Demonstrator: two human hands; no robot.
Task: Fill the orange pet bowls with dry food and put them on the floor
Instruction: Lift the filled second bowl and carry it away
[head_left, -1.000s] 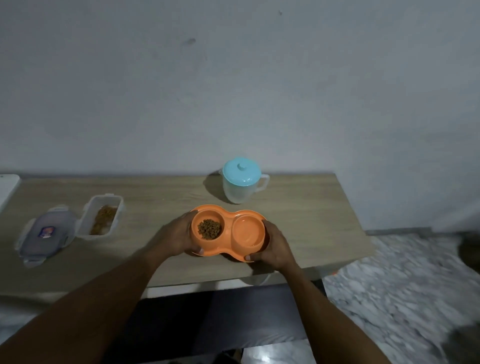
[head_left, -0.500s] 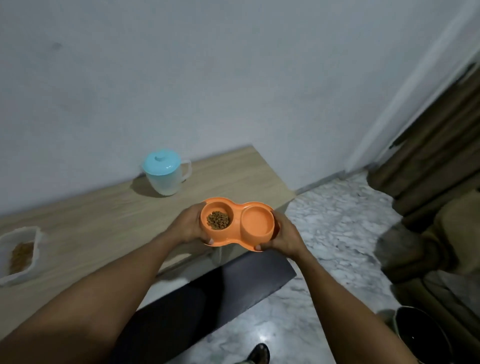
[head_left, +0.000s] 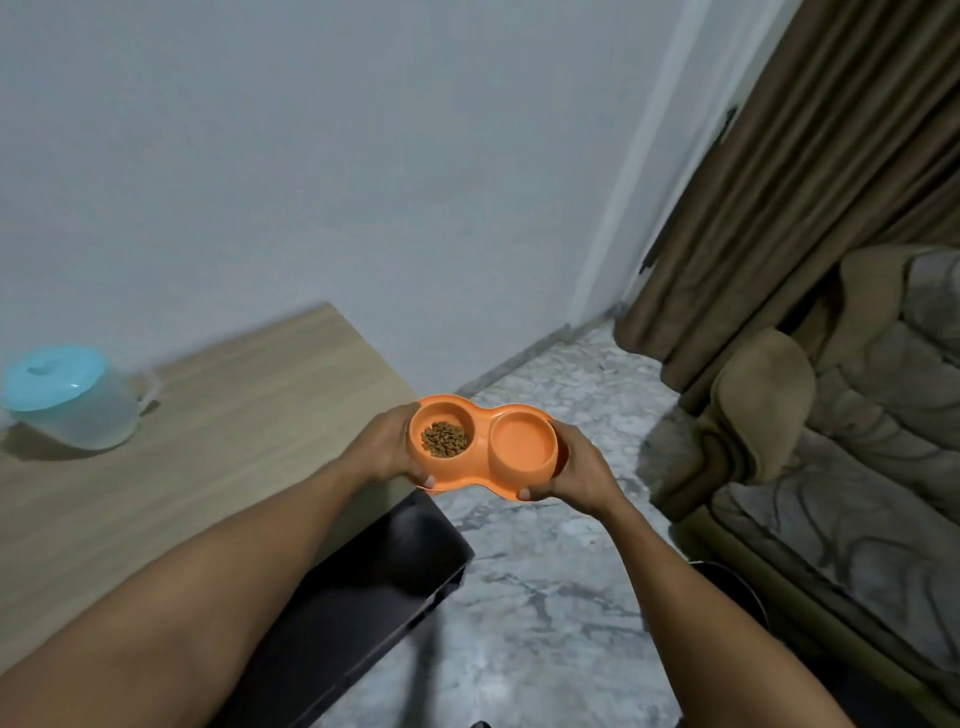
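An orange double pet bowl (head_left: 483, 446) hangs in the air past the right end of the wooden table (head_left: 223, 415), above the marble floor (head_left: 545, 571). Its left cup holds brown dry food (head_left: 443, 439); its right cup looks bare. My left hand (head_left: 387, 448) grips the bowl's left end, and my right hand (head_left: 579, 462) grips its right end, fingers curled under the rim.
A clear jug with a blue lid (head_left: 67, 397) stands on the table at the far left. A dark panel (head_left: 374, 587) sits below the table's edge. A brown sofa (head_left: 831, 441) and brown curtains (head_left: 805, 156) fill the right side.
The bowl has left the table top and travelled right with both hands on it, out over the floor. My view has swung right, so the food container is out of frame.
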